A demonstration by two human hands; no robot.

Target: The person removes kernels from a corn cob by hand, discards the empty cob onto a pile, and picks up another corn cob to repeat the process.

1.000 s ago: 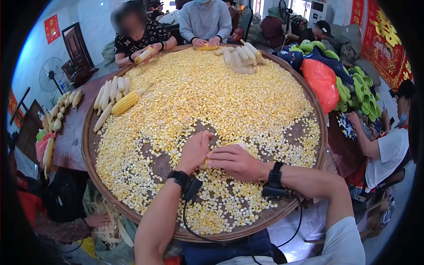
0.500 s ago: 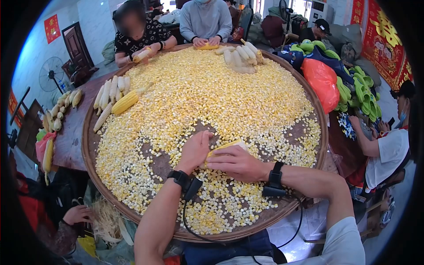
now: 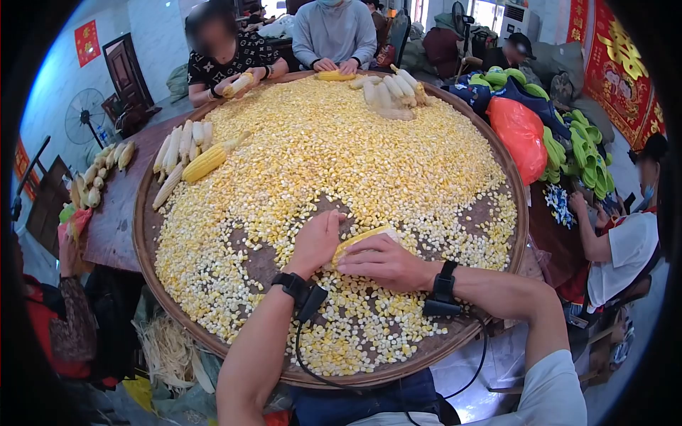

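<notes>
My right hand (image 3: 383, 261) is closed over a partly shelled corn cob (image 3: 371, 236), with yellow kernels along one side and a pale bare strip near its far end. Against the cob's left side presses my left hand (image 3: 318, 240), its fingers curled together and its palm side turned toward the cob. Just where its fingertips touch is hidden. Loose corn kernels (image 3: 305, 156) lie under and around both hands in a wide round tray (image 3: 139, 245). Each wrist wears a black strap with a small device, and a cable runs from them.
At the tray's left lie bare cobs (image 3: 170, 153) and a yellow ear (image 3: 206, 163); more bare cobs (image 3: 398, 89) are at the far rim. Two people handle corn across the tray. On the right are a red bag (image 3: 515, 135), green clogs (image 3: 586, 153) and a seated person.
My hands and cob have barely moved. At left, a person's arm has risen to the pink bag, and the yellow ear there no longer shows. The far person's hands have moved apart.
</notes>
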